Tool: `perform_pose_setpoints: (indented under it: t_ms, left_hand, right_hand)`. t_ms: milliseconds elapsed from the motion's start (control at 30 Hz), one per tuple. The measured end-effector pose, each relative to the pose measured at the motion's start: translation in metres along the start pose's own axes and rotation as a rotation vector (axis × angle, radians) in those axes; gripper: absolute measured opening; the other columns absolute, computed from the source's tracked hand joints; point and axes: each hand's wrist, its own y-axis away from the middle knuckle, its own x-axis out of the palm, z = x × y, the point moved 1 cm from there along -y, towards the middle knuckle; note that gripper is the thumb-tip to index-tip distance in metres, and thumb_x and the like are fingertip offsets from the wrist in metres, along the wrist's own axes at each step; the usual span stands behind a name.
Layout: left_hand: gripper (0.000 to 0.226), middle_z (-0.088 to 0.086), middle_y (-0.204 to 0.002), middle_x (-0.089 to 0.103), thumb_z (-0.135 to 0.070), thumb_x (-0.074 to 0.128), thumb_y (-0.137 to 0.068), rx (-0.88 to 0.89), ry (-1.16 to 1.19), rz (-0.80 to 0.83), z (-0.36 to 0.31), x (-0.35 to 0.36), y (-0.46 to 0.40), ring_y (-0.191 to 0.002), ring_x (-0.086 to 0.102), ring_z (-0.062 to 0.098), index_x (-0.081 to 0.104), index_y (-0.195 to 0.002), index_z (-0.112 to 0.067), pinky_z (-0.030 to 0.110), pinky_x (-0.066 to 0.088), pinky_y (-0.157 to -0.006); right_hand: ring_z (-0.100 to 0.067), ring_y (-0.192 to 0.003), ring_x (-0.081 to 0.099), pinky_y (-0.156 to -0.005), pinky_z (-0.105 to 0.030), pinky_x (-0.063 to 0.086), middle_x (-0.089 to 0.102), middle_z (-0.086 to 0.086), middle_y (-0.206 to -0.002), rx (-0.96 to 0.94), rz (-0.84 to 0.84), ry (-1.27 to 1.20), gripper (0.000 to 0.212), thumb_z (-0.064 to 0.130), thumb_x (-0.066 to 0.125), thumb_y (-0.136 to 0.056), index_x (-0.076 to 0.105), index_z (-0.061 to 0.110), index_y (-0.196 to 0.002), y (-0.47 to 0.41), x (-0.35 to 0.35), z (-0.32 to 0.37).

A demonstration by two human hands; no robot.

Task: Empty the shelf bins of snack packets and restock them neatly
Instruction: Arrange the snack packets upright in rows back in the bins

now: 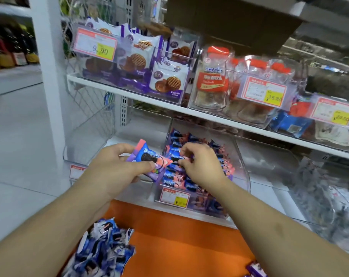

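Packet [149, 156] beside bin rim [165, 136]

A shop is showing here: white shelves [129, 94] are carrying clear bins [239, 156] of wrapped snacks, price tags [95, 45] are hanging on the bin fronts, and bottles [12, 48] are standing on another rack left of the shelves.

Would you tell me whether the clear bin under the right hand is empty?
No. The clear bin holds many blue-and-pink snack packets, heaped above its price tag.
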Motion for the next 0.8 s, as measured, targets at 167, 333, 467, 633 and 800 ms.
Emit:
perform_pose_setpoints:
  t_ms: [167, 333, 467, 633, 800]
  left_hand:
    - [0.029, 0.014, -0.087, 0.079, -0.005, 0.090, -0.074, -0.013, 0.044, 0.007, 0.004, -0.001, -0.009, -0.087, 0.079, 0.028, 0.073, -0.097, -0.011, 0.041, 0.062, -0.087]
    - [0.021, 0.012, -0.084, 0.079, 0.003, 0.081, -0.082, -0.029, 0.054, 0.057, 0.009, 0.007, -0.013, -0.084, 0.079, 0.025, 0.075, -0.099, -0.009, 0.041, 0.062, -0.089]
    - [0.021, 0.007, -0.087, 0.080, -0.001, 0.081, -0.085, 0.023, 0.040, 0.106, 0.011, 0.017, -0.008, -0.088, 0.079, 0.024, 0.074, -0.103, -0.010, 0.042, 0.063, -0.087]
    - [0.025, -0.008, -0.098, 0.080, -0.015, 0.085, -0.083, 0.227, -0.161, 0.136, 0.008, 0.029, -0.002, -0.094, 0.076, 0.011, 0.076, -0.106, -0.024, 0.043, 0.063, -0.088]
    - [0.058, -0.020, -0.145, 0.055, -0.037, 0.074, -0.092, 0.432, -0.641, 0.050, 0.013, 0.032, -0.002, -0.130, 0.054, 0.004, 0.050, -0.145, -0.039, 0.033, 0.047, -0.109]
  right_hand:
    - [-0.028, -0.103, 0.053, -0.086, -0.038, 0.046, 0.068, 0.003, -0.101, -0.153, 0.006, 0.271, 0.013, 0.029, 0.078, -0.087, 0.071, 0.023, -0.096, -0.013, 0.027, -0.010]
    - [-0.025, -0.119, 0.043, -0.101, -0.039, 0.040, 0.059, 0.005, -0.126, -0.122, 0.025, 0.212, 0.028, 0.021, 0.072, -0.090, 0.076, 0.027, -0.117, 0.000, 0.017, -0.009]
    - [-0.017, -0.113, 0.063, -0.097, -0.035, 0.053, 0.071, 0.004, -0.118, 0.052, 0.145, -0.605, 0.029, 0.012, 0.065, -0.097, 0.074, 0.031, -0.118, 0.024, -0.025, 0.018]
    - [-0.047, -0.086, 0.066, -0.069, -0.055, 0.057, 0.075, 0.007, -0.098, -0.031, 0.115, -0.597, 0.029, 0.009, 0.082, -0.088, 0.076, 0.030, -0.106, 0.043, -0.045, 0.033]
    - [-0.007, -0.088, 0.066, -0.077, -0.027, 0.053, 0.072, 0.017, -0.097, 0.068, -0.049, -0.328, 0.025, 0.018, 0.084, -0.086, 0.070, 0.033, -0.101, 0.033, -0.036, 0.000]
